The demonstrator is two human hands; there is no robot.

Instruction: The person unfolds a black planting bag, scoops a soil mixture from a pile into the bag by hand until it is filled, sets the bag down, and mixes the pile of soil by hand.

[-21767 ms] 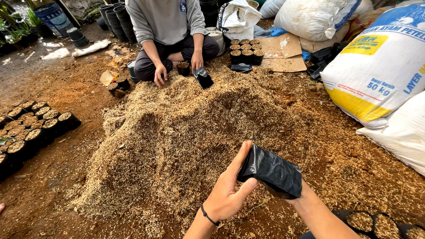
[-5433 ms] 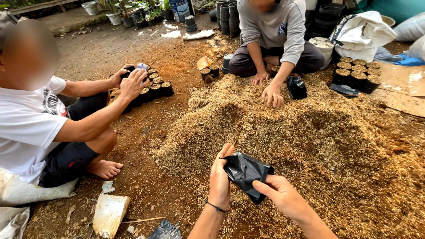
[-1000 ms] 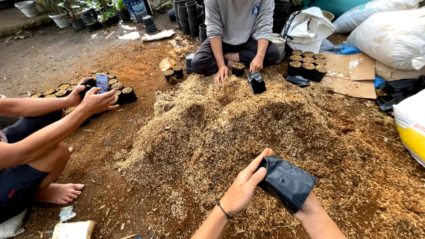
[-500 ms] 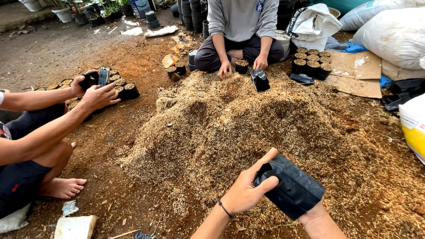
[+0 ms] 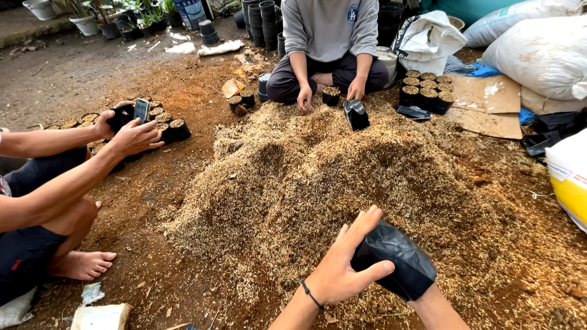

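Note:
A crumpled black plastic grow bag [image 5: 397, 260] is held low over the near edge of a big heap of husk and soil mix [image 5: 342, 165]. My left hand [image 5: 342, 272] grips the bag's left end, thumb across its mouth and fingers stretched up behind it. My right hand is covered by the bag; only its forearm [image 5: 439, 310] shows, running up into the bag's underside from the bottom edge.
A person sits cross-legged across the heap with a black bag [image 5: 356, 115] at one hand and filled bags [image 5: 425, 91] beside. At the left another person's hands hold a phone [image 5: 141, 110] over more filled bags [image 5: 168, 127]. White sacks [image 5: 538, 55] and cardboard [image 5: 483, 110] lie at the right.
The bag and both my hands have sunk slightly lower and to the right over the heap's near edge. The person at the left keeps the phone raised.

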